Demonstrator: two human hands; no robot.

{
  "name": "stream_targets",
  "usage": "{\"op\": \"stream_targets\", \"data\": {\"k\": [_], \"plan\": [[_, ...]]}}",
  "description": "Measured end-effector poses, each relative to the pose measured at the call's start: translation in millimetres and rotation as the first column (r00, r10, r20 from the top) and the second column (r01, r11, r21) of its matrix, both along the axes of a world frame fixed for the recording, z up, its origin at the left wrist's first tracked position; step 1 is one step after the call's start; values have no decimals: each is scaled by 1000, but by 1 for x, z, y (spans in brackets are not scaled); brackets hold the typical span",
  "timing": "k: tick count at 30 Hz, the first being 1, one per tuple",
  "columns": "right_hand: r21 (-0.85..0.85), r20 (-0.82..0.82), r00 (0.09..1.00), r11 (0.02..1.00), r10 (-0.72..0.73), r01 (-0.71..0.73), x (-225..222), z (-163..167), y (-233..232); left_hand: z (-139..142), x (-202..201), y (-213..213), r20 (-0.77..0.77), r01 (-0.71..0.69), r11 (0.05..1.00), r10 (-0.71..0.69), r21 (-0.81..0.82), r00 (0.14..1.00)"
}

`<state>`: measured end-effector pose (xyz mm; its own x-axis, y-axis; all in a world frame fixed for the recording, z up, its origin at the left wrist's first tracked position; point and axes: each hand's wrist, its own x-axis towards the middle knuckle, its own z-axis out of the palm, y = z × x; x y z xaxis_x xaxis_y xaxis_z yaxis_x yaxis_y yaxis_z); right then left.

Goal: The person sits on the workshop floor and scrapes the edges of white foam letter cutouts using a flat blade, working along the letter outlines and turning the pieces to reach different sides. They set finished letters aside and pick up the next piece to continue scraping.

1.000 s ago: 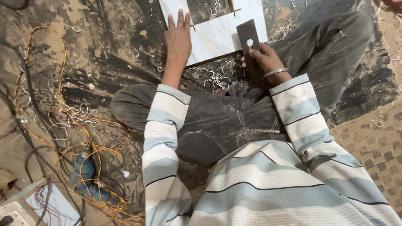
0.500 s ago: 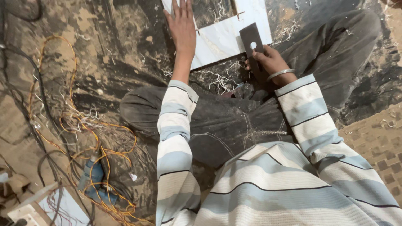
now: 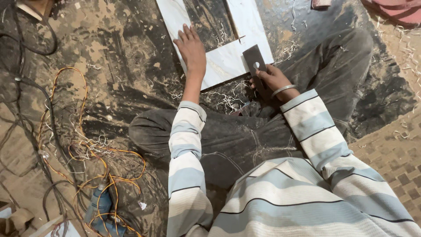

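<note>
Over on the far left there's a tangle of orange wire (image 3: 94,175) and dark cables (image 3: 30,109) dumped on the dusty floor (image 3: 123,66), with a blue power tool (image 3: 100,210) lying in the loops, so all that is parked out of the way. Moving in, the left hand (image 3: 192,50) lies flat, fingers spread, palm down on the white panel (image 3: 228,59), which sits on the floor just past the person's crossed legs; looks to me like it's pinning the panel so it can't slide. The panel has a rectangular cutout (image 3: 209,19), and curly shavings (image 3: 226,98) are scattered along its near edge. Then the right hand (image 3: 272,80), bangle on the wrist, has its grip closed round a dark flat scraper blade (image 3: 255,63) with a small hole, tilted up against the panel's corner.
</note>
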<state>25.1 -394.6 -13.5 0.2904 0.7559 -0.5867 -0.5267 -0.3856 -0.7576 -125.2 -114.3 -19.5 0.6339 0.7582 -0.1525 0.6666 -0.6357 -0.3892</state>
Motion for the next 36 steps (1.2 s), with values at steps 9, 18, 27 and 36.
{"op": "stream_targets", "data": {"k": [9, 18, 27, 36], "plan": [[-12, 72, 995, 998, 68, -68, 0, 9, 3, -1, -6, -5, -2, 24, 996, -24, -87, 1000], [40, -71, 993, 994, -98, 101, -5, -12, 2, -45, -20, -31, 441, 27, 957, 108, -288, 891], [135, -42, 995, 987, -88, 93, -1, -6, 7, 12, -6, -58, 157, 154, 924, -104, -351, 982], [135, -309, 943, 976, -123, 171, 6, 14, 47, 9, 16, -121, 315, 273, 865, -142, -422, 938]]}}
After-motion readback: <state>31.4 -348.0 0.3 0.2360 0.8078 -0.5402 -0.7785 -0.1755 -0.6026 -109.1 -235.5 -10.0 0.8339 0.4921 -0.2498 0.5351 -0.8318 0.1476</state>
